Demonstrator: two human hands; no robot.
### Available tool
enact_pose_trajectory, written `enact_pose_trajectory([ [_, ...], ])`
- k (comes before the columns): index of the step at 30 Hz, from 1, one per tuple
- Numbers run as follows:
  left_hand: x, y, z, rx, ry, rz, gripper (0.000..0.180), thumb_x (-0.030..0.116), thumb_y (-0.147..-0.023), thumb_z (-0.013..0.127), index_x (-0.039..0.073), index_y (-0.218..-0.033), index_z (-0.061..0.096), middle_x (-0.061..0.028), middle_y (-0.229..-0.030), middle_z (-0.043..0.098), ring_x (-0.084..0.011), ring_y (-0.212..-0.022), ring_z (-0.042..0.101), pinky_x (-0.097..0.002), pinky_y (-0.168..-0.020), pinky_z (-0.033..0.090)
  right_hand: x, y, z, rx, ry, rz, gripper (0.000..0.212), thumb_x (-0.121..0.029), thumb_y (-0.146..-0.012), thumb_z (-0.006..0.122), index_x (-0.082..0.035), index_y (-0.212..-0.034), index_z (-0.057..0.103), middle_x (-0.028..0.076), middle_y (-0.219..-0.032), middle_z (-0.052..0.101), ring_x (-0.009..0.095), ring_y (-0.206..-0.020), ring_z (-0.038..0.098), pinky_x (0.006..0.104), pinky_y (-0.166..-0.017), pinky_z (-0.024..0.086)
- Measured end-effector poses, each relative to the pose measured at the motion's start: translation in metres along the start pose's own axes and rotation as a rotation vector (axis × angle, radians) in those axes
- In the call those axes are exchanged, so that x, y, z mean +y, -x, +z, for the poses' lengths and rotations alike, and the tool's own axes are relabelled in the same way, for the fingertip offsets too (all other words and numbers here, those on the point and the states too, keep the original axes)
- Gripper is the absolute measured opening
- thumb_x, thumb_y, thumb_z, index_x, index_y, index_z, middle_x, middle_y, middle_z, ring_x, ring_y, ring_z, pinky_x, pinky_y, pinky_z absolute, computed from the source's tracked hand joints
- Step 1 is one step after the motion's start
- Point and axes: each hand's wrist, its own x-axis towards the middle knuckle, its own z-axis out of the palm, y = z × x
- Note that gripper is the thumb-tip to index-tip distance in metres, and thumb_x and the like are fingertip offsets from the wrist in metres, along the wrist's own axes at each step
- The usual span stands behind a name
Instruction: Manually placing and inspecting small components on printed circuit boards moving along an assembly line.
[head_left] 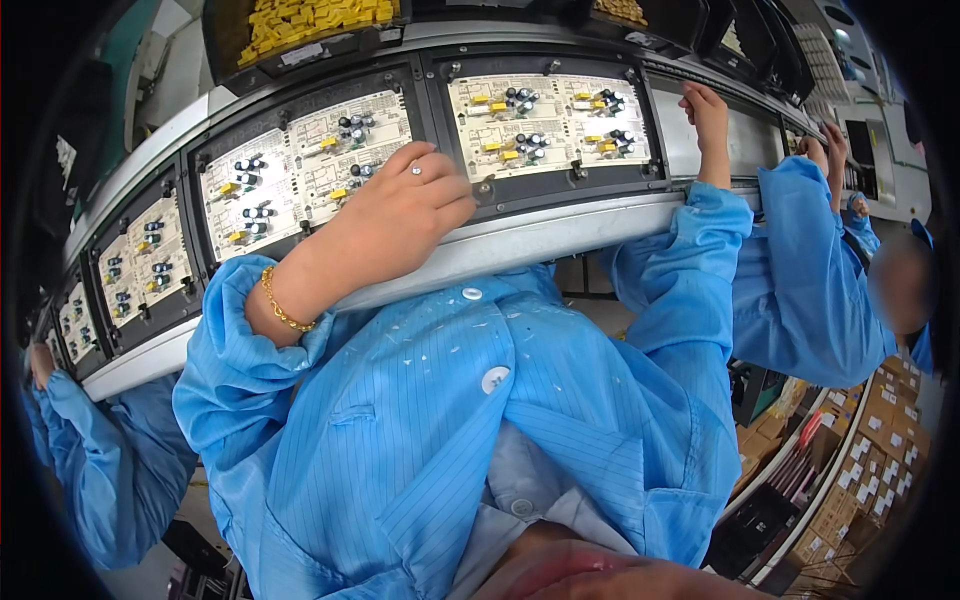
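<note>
Left hand (398, 212) palm down, right hand (708, 112) loosely curled

Two hands are counted: one left hand (418, 203), one right hand (706, 108). Between them, one black frame (545, 197) with four circuit sections (556, 122) is seated. One ring (416, 170) and one bracelet (277, 303) are worn on the left side. Beyond the left hand, one bin (345, 49) of yellow parts (310, 22) is positioned.

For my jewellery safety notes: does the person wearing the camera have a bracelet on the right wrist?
No, the gold bracelet is on the left wrist, while the right wrist looks bare.
</note>
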Motion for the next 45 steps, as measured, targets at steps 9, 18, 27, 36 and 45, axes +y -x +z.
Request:
enact_pose_trajectory([
  [9,-0.001,0.002,-0.003,-0.025,-0.01,0.008,0.022,0.007,-0.072,0.051,0.004,-0.092,0.061,-0.0042,-0.098,0.056,-0.0204,-0.101,0.049,-0.0393,-0.1,0.032,0.001,-0.001,-0.001,-0.012,0.027,-0.024,0.02,-0.018,-0.082,0.058,-0.006,-0.093,0.068,0.001,-0.067,0.062,0.004,-0.057,0.05,0.0175,-0.048,0.035],
  [18,0.001,0.003,-0.006,-0.026,-0.016,0.003,0.023,0.007,-0.073,0.051,0.004,-0.094,0.06,-0.0043,-0.099,0.056,-0.0205,-0.101,0.049,-0.0395,-0.101,0.031,-0.002,0.0,0.003,-0.01,0.059,-0.027,0.019,-0.017,-0.081,0.058,-0.006,-0.093,0.068,0.001,-0.068,0.062,0.005,-0.057,0.051,0.018,-0.049,0.037],
  [27,0.003,0.001,-0.007,-0.051,-0.032,-0.011,0.024,0.006,-0.073,0.05,0.004,-0.094,0.06,-0.0041,-0.1,0.056,-0.0208,-0.1,0.049,-0.0401,-0.101,0.032,-0.004,0.003,0.006,-0.027,0.008,-0.046,0.019,-0.016,-0.084,0.059,-0.005,-0.097,0.067,-0.001,-0.067,0.06,0.003,-0.055,0.047,0.0169,-0.046,0.033],
  [36,0.004,0.002,-0.01,-0.056,-0.018,-0.01,0.025,0.005,-0.073,0.05,0.004,-0.095,0.06,-0.0037,-0.102,0.056,-0.0212,-0.101,0.048,-0.0399,-0.102,0.031,-0.015,0.012,0.01,0.074,-0.052,-0.182,0.018,-0.015,-0.08,0.059,-0.004,-0.091,0.068,0.003,-0.069,0.063,0.009,-0.061,0.055,0.0218,-0.054,0.041],
  [45,-0.015,-0.03,-0.037,0.049,-0.021,0.013,0.023,0.001,-0.068,0.053,0.002,-0.089,0.062,-0.0124,-0.095,0.06,-0.0295,-0.095,0.055,-0.0396,-0.086,0.044,-0.152,0.072,0.07,0.159,-0.102,-0.887,0.011,-0.005,-0.081,0.062,0.001,-0.09,0.064,0.006,-0.074,0.062,0.01,-0.059,0.057,0.0221,-0.053,0.044],
])
